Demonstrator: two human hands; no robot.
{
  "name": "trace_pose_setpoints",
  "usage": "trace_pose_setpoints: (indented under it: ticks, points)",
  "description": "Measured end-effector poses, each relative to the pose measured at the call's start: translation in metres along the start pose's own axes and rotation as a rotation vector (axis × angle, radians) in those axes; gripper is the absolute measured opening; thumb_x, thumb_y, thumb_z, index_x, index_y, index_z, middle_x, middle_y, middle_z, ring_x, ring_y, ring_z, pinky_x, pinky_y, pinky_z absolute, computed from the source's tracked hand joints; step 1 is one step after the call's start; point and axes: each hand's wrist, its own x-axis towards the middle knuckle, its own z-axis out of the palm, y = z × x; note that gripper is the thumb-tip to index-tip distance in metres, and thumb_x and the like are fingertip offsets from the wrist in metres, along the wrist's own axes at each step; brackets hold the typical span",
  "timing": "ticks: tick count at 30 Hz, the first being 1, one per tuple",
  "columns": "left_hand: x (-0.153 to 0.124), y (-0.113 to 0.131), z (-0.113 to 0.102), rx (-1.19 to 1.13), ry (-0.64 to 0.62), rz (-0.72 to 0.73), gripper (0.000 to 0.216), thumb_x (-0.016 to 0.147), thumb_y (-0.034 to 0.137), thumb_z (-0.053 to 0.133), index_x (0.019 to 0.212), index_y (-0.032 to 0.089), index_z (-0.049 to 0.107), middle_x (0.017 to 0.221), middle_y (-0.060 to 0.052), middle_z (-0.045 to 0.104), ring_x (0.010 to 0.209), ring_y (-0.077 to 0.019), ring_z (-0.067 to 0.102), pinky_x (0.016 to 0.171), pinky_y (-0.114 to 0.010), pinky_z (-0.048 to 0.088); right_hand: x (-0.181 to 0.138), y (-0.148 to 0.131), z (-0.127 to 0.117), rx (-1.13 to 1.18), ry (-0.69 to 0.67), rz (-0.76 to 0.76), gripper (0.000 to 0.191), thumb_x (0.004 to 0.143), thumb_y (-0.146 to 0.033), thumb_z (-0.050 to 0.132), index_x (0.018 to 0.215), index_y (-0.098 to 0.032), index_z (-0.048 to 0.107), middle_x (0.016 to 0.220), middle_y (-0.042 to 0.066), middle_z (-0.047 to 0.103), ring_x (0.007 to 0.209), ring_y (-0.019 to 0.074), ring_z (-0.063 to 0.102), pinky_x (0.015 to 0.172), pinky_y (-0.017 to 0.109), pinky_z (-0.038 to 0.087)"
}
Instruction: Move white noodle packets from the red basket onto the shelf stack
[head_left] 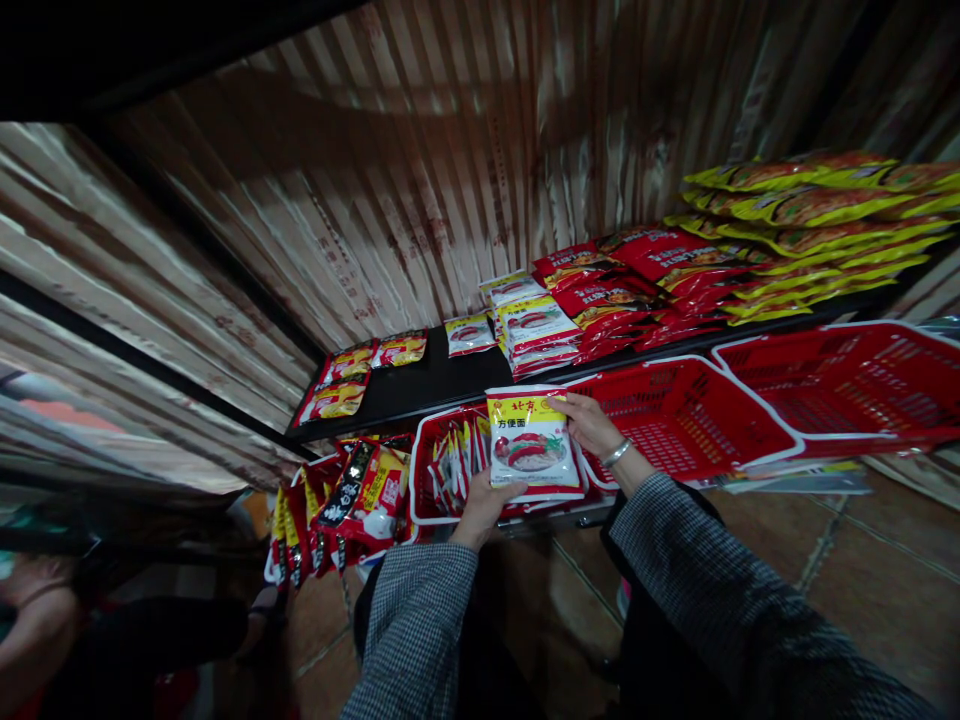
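Head view
Left hand (pixel 480 505): fingers closed on the lower left corner of the noodle packet (pixel 533 444), thumb on its front face.
Right hand (pixel 592 422): closed on the packet's upper right edge; a bracelet (pixel 616 452) sits at the wrist.
Noodle packet, place: held upright between both hands, in front of the filled basket (pixel 450 470) and below the dark shelf (pixel 420 385).
Handling: looks light; a thin plastic film that likely crinkles and may slip; the block inside is probably brittle, so squeezing the middle could crack it.
Where to hold: the sealed edges and corners, as both hands do here.
Count, packets in hand: one.
Count, red baskets: three — the filled one, a middle basket (pixel 690 415) and a right basket (pixel 840 380), both of which look bare inside.
Count, white packets on the shelf: one stack (pixel 536 335) plus a few loose; exact number unclear.
Count, red stack (pixel 630 285) and yellow stack (pixel 810 215): too many overlapped to count.
Count, people: a second person's arm (pixel 37 620) at lower left.
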Motion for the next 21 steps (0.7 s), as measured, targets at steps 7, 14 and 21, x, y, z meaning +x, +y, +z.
trace_pose_setpoints:
  ticks: [7,14,21]
  points:
    - [-0.002,-0.002,-0.001,-0.001,-0.031,-0.031,0.054,0.037,0.023,0.090,0.087,0.011,0.073,0.081,-0.007,0.075,0.078,-0.0236,0.069,0.089,-0.041,0.050,0.004,0.000,-0.005,0.000,0.079,0.013,0.023,0.063,-0.035,0.080,0.065,-0.016,0.067,0.066,0.006,0.073,0.068,0.0232,0.071,0.066,0.034,0.058]
    - [-0.001,-0.001,0.001,-0.183,-0.012,-0.021,0.054,0.038,0.020,0.089,0.088,0.009,0.071,0.085,-0.011,0.075,0.085,-0.0276,0.069,0.093,-0.043,0.048,-0.002,-0.001,0.002,0.038,-0.031,0.059,0.018,0.075,-0.033,0.072,0.080,-0.016,0.070,0.083,0.007,0.075,0.074,0.0194,0.071,0.070,0.029,0.058]
    - [0.000,0.008,0.000,-0.280,0.028,0.012,0.058,0.040,0.021,0.089,0.094,0.011,0.068,0.090,-0.011,0.074,0.095,-0.0284,0.068,0.094,-0.042,0.049,-0.009,0.016,0.011,-0.033,-0.206,0.170,0.023,0.066,-0.020,0.077,0.087,-0.016,0.071,0.089,0.007,0.076,0.076,0.0190,0.071,0.075,0.031,0.057]
